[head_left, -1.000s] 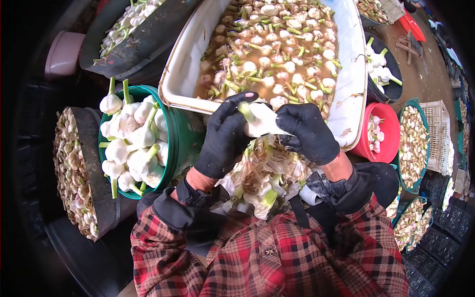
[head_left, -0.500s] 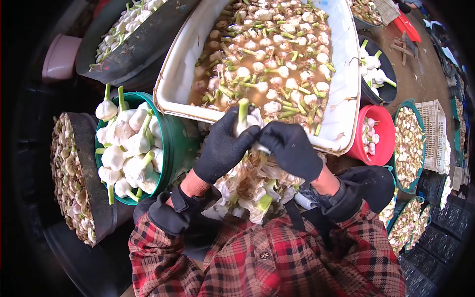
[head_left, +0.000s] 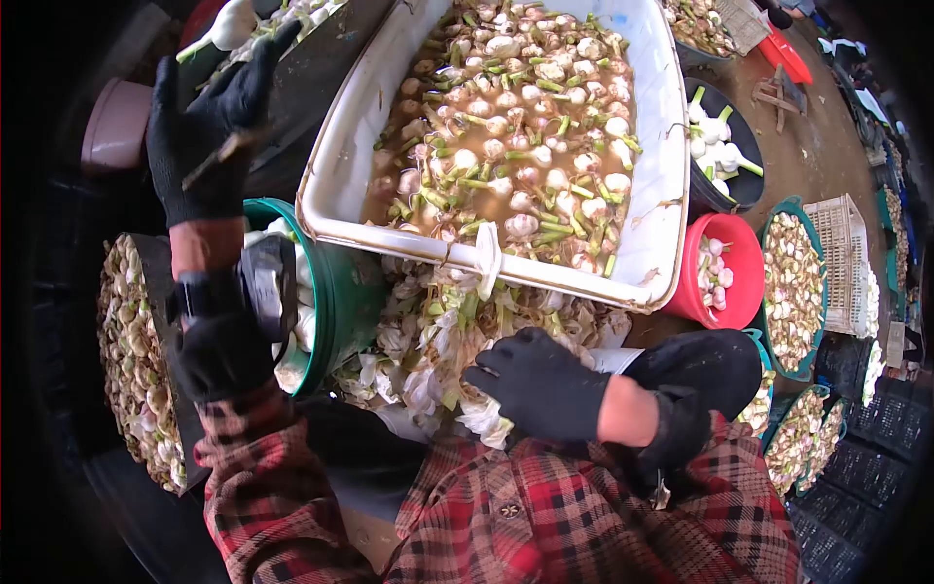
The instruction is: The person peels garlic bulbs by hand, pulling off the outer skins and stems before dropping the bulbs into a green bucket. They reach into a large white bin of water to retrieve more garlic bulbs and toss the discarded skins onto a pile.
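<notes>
My left hand (head_left: 209,146), in a black glove, is raised at the upper left with its fingers spread. Just beyond its fingertips is a white garlic bulb (head_left: 233,24) with a green stem, apparently free of the hand. My right hand (head_left: 550,384), gloved too, hovers low over a heap of garlic skins (head_left: 428,341), fingers loosely bent and nothing visible in them. A strip of white skin (head_left: 488,258) shows at the near rim of a white tub (head_left: 326,214), where many garlic bulbs (head_left: 520,200) float in brown water.
A green bucket (head_left: 336,321) of peeled garlic stands left, partly behind my left arm. Beyond it are a dark container (head_left: 321,68) of white bulbs and a pink bucket (head_left: 117,127). At right are a red bucket (head_left: 744,273), a black tub (head_left: 749,146) and a pale crate (head_left: 842,263).
My left hand has swung from the middle to the upper left and opened, releasing the garlic bulb. My right hand has dropped lower over the skins.
</notes>
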The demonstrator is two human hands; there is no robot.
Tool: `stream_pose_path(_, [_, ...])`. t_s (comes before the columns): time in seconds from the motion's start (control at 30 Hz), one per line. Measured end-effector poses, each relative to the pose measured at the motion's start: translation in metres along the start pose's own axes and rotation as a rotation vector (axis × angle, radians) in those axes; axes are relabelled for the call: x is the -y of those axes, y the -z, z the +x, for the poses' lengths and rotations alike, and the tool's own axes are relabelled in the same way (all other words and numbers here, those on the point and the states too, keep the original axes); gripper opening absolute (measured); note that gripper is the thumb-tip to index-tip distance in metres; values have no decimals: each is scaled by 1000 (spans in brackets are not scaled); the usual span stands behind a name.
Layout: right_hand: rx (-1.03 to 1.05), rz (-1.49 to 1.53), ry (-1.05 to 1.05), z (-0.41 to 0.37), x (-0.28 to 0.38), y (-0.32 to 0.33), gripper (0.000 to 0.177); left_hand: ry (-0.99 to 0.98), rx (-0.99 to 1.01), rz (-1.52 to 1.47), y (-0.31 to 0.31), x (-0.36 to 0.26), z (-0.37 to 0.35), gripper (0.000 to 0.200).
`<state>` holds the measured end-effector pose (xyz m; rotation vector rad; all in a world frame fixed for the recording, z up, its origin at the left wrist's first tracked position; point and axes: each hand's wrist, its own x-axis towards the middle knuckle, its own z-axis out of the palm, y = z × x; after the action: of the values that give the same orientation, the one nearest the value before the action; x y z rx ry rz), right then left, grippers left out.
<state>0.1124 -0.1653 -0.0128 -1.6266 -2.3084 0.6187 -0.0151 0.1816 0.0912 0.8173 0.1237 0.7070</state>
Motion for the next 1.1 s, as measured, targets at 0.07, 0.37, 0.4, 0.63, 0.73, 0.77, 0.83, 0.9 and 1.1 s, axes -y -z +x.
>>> stream_pose_path(0.07, [-59, 146, -58, -3, -21, 31, 39, -36, 67, 743, -11, 27, -19, 57])
stream_pose_path(0.37, [49, -227, -855, 38, -268, 76, 56, 11, 527, 1579, -34, 207, -92, 38])
stream_pose_path(0.4, [83, -226, -904, 39, -287, 61, 57, -130, 510, 1601, -31, 210, -96, 29])
stream_pose_path(0.63, [111, -222, -1133, 52, -308, 17, 57, 472, 963, 1071, -75, 194, -158, 41])
stream_pose_path(0.73, [139, -164, -1124, 60, -292, 41, 61, 594, 1063, 1300, -83, 186, -144, 56])
stream_pose_path(0.77, [139, -164, -1130, 57, -285, 45, 61, 402, 977, 1374, -80, 185, -145, 56])
stream_pose_path(0.83, [-240, -11, -744, 51, -264, 53, 67, 172, 551, 1252, -74, 186, -136, 44])
stream_pose_path(0.9, [-418, 196, -439, 47, -218, 65, 75, 365, 118, 948, -76, 186, -119, 35])
stream_pose_path(1.1, [-561, 559, -166, 51, -84, 56, 64, 450, -344, 223, -62, 189, -104, 43])
